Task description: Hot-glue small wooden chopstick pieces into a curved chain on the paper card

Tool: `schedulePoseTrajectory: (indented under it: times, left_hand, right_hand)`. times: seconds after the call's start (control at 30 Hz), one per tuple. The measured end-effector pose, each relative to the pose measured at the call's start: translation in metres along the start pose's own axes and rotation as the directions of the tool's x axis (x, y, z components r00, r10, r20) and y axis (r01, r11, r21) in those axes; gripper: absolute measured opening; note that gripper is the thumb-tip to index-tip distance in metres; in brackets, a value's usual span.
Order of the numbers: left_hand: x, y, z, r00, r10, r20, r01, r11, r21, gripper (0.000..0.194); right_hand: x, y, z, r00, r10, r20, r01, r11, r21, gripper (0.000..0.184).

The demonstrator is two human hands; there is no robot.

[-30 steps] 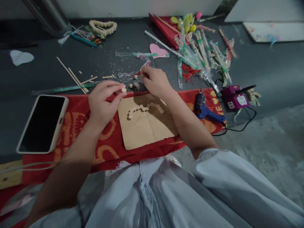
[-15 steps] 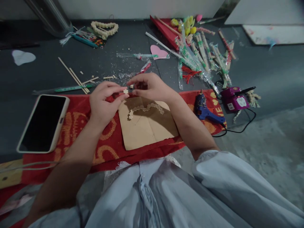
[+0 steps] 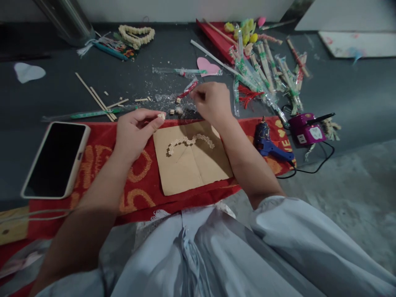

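Between the thumb and forefinger of my left hand [image 3: 133, 130] is a small flower-shaped cluster of cut stick pieces [image 3: 161, 116], pale wood in colour. My right hand [image 3: 213, 103] is apart from it, above the scraps on the dark table, its fingers curled in a pinch; whatever they hold is hidden. Below both hands lies a creased tan sheet of card [image 3: 198, 173]. A wavy row of similar little clusters [image 3: 190, 141] runs across its upper half. Two small stick bundles [image 3: 172, 111] sit just beyond the card, between my hands.
A blue glue gun [image 3: 272, 149] rests on the red towel [image 3: 136, 202], its cord running right to a purple box [image 3: 306, 128]. On the left lies a phone [image 3: 55, 161]. Wrapped chopsticks [image 3: 262, 74] pile up at the back right; a stick-piece heart [image 3: 136, 36] stands back left.
My right hand came in close to the cluster in my left hand, then drew away to the right and up. My left hand stayed nearly in place, turning the cluster slightly.
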State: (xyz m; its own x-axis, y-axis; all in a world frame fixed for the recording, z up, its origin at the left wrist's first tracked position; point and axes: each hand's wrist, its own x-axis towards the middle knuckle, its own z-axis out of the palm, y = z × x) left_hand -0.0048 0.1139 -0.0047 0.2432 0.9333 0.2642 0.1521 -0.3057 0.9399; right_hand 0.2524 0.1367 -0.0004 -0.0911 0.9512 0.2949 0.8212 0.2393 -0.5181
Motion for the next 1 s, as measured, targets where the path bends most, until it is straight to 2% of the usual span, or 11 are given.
schedulePoseTrajectory:
  times: [0.13, 0.23, 0.27, 0.33, 0.43, 0.57, 0.67, 0.77, 0.83, 0.93, 1.0]
  left_hand:
    - [-0.001, -0.004, 0.001, 0.993, -0.096, 0.071, 0.104, 0.988, -0.113, 0.041]
    - [-0.001, -0.003, 0.001, 0.994, -0.072, 0.085, 0.08, 0.992, -0.097, 0.037]
    - [-0.002, -0.002, 0.001, 0.995, -0.059, 0.085, 0.067, 0.994, -0.083, 0.036]
    - [-0.003, 0.001, 0.001, 0.997, -0.03, 0.078, 0.033, 0.998, -0.05, 0.033]
    - [-0.003, 0.004, 0.001, 0.997, 0.068, 0.047, -0.07, 0.997, 0.036, 0.026]
    - [-0.001, 0.003, -0.001, 0.985, 0.168, 0.039, -0.172, 0.972, 0.157, 0.018]
    - [0.0, 0.0, -0.002, 0.979, 0.186, 0.082, -0.2, 0.953, 0.226, 0.023]
    - [0.001, -0.002, -0.003, 0.983, 0.148, 0.104, -0.167, 0.965, 0.204, 0.032]
    - [0.001, -0.004, -0.002, 0.991, 0.064, 0.115, -0.076, 0.992, 0.103, 0.038]
    - [0.003, -0.007, -0.001, 0.987, -0.079, 0.138, 0.089, 0.993, -0.071, 0.049]
    - [0.005, -0.007, 0.0, 0.981, -0.122, 0.154, 0.141, 0.983, -0.119, 0.055]
  right_hand:
    - [0.007, 0.025, -0.001, 0.959, 0.21, -0.192, -0.247, 0.948, -0.198, 0.022]
    - [0.008, 0.034, -0.001, 0.931, 0.274, -0.24, -0.335, 0.903, -0.269, 0.02]
    - [0.008, 0.035, -0.001, 0.94, 0.254, -0.227, -0.31, 0.915, -0.259, 0.017]
    - [0.005, 0.032, 0.0, 0.977, 0.145, -0.154, -0.175, 0.963, -0.207, 0.013]
    - [-0.001, 0.014, -0.001, 0.999, -0.018, -0.036, 0.013, 0.99, -0.137, 0.022]
    - [-0.007, -0.022, -0.009, 0.999, -0.031, 0.035, 0.032, 0.999, -0.033, 0.024]
    - [-0.011, -0.043, -0.014, 0.983, -0.145, 0.11, 0.13, 0.983, 0.133, 0.022]
    - [-0.014, -0.054, -0.014, 0.923, -0.337, 0.185, 0.272, 0.913, 0.304, 0.025]
    - [-0.015, -0.056, -0.011, 0.891, -0.412, 0.192, 0.327, 0.874, 0.359, 0.029]
    - [-0.016, -0.055, -0.01, 0.881, -0.425, 0.208, 0.33, 0.866, 0.375, 0.039]
    - [-0.017, -0.054, -0.01, 0.883, -0.418, 0.215, 0.318, 0.868, 0.382, 0.045]
